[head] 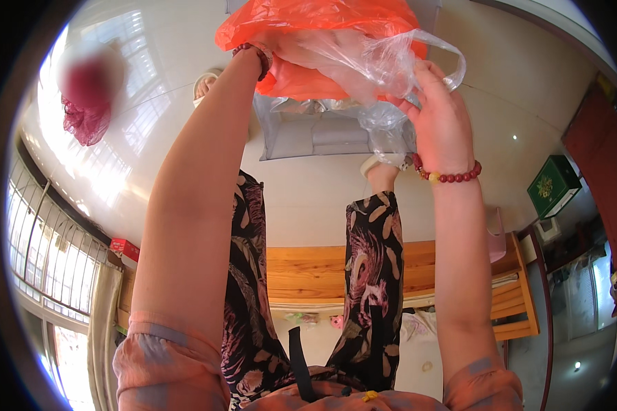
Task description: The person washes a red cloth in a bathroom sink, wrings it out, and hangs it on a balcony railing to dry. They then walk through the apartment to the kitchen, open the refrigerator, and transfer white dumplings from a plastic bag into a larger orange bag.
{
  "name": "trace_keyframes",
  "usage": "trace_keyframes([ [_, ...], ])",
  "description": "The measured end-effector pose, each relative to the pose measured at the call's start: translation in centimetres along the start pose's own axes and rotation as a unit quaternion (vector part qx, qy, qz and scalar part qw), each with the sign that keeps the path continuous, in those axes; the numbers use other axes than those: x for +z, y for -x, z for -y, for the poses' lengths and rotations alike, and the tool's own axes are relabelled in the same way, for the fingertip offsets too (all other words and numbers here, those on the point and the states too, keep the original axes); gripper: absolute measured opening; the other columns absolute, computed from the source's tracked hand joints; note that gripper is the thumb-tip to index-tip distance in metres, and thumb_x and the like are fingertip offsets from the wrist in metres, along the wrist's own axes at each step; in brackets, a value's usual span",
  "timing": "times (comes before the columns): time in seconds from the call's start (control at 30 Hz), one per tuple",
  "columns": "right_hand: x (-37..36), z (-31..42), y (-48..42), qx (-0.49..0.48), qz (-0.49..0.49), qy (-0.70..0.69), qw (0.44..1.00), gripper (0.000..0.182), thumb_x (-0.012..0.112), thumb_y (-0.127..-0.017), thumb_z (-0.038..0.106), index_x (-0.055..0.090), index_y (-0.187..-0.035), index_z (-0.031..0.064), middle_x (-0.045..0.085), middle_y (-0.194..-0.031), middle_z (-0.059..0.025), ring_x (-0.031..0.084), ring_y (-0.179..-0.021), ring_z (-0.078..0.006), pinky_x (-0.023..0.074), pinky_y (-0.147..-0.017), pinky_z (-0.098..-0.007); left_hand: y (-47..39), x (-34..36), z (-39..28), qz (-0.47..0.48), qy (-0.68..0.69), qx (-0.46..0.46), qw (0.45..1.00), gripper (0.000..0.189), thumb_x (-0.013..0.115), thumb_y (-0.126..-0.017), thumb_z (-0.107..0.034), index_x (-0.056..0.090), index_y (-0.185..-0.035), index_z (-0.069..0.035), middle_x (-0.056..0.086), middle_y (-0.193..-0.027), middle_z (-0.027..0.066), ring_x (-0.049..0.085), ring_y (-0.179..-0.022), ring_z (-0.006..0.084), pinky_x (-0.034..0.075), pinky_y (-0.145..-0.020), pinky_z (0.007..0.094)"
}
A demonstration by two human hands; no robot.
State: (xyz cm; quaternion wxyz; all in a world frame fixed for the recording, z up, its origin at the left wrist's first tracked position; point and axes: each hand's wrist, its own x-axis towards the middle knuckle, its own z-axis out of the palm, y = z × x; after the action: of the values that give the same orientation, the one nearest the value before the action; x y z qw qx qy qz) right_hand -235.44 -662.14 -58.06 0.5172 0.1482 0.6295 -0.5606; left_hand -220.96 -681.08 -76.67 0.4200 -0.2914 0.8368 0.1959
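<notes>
An orange-red plastic bag (319, 18) spreads at the top of the view, with a clear plastic bag (339, 56) lying against its inside. My left hand (275, 43) reaches into the orange-red bag; its fingers are hidden, so I cannot tell what they hold. My right hand (439, 118) pinches the clear bag near its looped handle. Below the bags stands a grey fabric container (339, 134) with crumpled clear plastic (385, 120) hanging over its side. Red beaded bracelets circle both wrists.
A dark red mesh item (87, 120) is on the glossy floor at left. At right sit a green box (552, 186) and a pink plastic container (496, 241). A wooden bench (308, 272) runs behind my legs. Barred windows line the left side.
</notes>
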Motion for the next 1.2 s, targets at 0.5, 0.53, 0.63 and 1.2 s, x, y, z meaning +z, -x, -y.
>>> trace_keyframes([
  [0.5, 0.2, -2.8, 1.6, 0.038, 0.017, -0.054, 0.998, 0.043, 0.046, -0.091, 0.033, 0.045, -0.12, 0.0019, 0.052, -0.117, -0.0075, 0.049, -0.106, -0.0158, 0.0407, -0.086, -0.0342, -1.3, -0.9, 0.6, -0.043, 0.104, 0.023, 0.993, 0.025, 0.05, -0.086, -0.022, 0.06, -0.104, -0.007, 0.061, -0.099, 0.0035, 0.057, -0.088, 0.0165, 0.047, -0.072, 0.0333],
  [0.53, 0.3, -2.7, 1.7, 0.033, 0.021, -0.05, 0.998, 0.043, 0.045, -0.091, 0.033, 0.044, -0.121, 0.0018, 0.051, -0.119, -0.0077, 0.048, -0.108, -0.0165, 0.0399, -0.088, -0.0352, -1.1, -1.3, 0.7, -0.048, 0.136, 0.026, 0.989, 0.026, 0.05, -0.086, -0.022, 0.06, -0.104, -0.007, 0.061, -0.099, 0.0034, 0.057, -0.088, 0.0164, 0.047, -0.073, 0.0332],
  [0.63, 1.5, -1.4, 3.2, 0.023, 0.023, -0.133, 0.991, 0.045, 0.042, -0.092, 0.032, 0.041, -0.125, 0.002, 0.048, -0.124, -0.0085, 0.045, -0.114, -0.0191, 0.0369, -0.093, -0.038, -0.2, -2.7, 1.6, -0.023, 0.264, 0.024, 0.964, 0.026, 0.049, -0.087, -0.022, 0.06, -0.105, -0.007, 0.061, -0.1, 0.0029, 0.057, -0.089, 0.0162, 0.047, -0.073, 0.0332],
  [1.2, 0.8, -3.9, 7.9, 0.058, 0.035, -0.19, 0.979, 0.031, 0.04, -0.093, 0.023, 0.044, -0.119, 0.0063, 0.054, -0.108, -0.0037, 0.053, -0.09, -0.0142, 0.0433, -0.071, -0.0332, 7.9, -0.6, 1.5, 0.141, 0.633, -0.127, 0.75, 0.022, 0.053, -0.081, -0.023, 0.062, -0.089, -0.004, 0.06, -0.084, 0.0019, 0.054, -0.07, 0.0105, 0.044, -0.06, 0.0246],
])
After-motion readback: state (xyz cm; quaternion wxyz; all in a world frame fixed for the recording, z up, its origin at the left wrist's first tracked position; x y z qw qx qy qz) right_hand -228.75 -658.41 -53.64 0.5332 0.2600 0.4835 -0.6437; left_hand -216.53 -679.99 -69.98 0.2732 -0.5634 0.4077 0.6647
